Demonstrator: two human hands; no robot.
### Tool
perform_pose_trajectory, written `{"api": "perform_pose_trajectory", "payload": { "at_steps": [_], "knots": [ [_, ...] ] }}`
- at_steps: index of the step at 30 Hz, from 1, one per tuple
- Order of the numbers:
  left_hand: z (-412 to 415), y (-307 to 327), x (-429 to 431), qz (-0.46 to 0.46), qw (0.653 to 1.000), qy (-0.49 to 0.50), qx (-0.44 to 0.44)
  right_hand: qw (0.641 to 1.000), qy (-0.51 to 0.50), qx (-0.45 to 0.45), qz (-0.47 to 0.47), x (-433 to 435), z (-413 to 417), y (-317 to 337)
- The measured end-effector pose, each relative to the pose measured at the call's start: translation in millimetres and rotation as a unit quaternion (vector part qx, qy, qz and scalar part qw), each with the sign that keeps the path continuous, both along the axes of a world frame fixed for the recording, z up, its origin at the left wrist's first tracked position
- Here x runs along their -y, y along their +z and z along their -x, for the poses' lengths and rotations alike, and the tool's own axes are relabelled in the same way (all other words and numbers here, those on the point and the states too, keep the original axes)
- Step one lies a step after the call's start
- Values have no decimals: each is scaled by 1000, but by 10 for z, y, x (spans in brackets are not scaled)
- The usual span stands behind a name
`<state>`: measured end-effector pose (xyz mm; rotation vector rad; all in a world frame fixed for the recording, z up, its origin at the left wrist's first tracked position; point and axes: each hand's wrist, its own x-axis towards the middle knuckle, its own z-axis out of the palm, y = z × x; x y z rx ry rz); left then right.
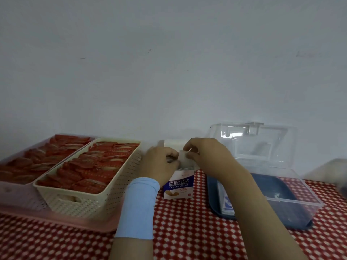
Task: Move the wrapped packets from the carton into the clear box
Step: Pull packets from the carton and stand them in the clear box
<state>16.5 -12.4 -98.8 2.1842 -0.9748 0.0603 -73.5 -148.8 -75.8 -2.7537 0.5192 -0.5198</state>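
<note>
Indoors, red checked tablecloth (187,231), bare white wall (169,62), 2 baskets (90,199).

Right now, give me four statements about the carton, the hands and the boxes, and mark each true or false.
1. The clear box has its lid raised. True.
2. The carton lies flat on its side. False: it stands upright on the checked cloth.
3. Both hands are at the carton's open top; the right hand pinches a white packet beside the left hand. True.
4. The cream basket is empty. False: it is filled with red packets.
</note>
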Motion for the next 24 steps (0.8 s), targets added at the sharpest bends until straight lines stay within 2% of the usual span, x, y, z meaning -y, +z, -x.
{"api": "perform_pose_trajectory", "payload": {
  "at_steps": [3, 8, 11, 14, 17, 20, 24],
  "knots": [
    [-4, 5, -12, 5, 1000, 4, -4, 1000, 4, -27, -5, 20, -4, -31],
    [14, 49, -45, 50, 998, -8, -35, 991, 9, 121, -60, 77, 60, 39],
    [24, 86, -42, 154, 980, -24, -121, 978, 36, 170, -118, 83, 106, 104],
    [23, 140, -50, 252, 943, -44, -212, 962, 74, 191, -180, 51, 146, 156],
    [37, 186, -116, 254, 906, -102, -322, 941, 124, 202, -241, 5, 188, 207],
    [49, 193, -181, 261, 833, -181, -453, 926, 150, 191, -290, -23, 196, 211],
    [82, 165, -219, 265, 773, -251, -519, 900, 173, 200, -346, -58, 192, 193]
  ]
}}
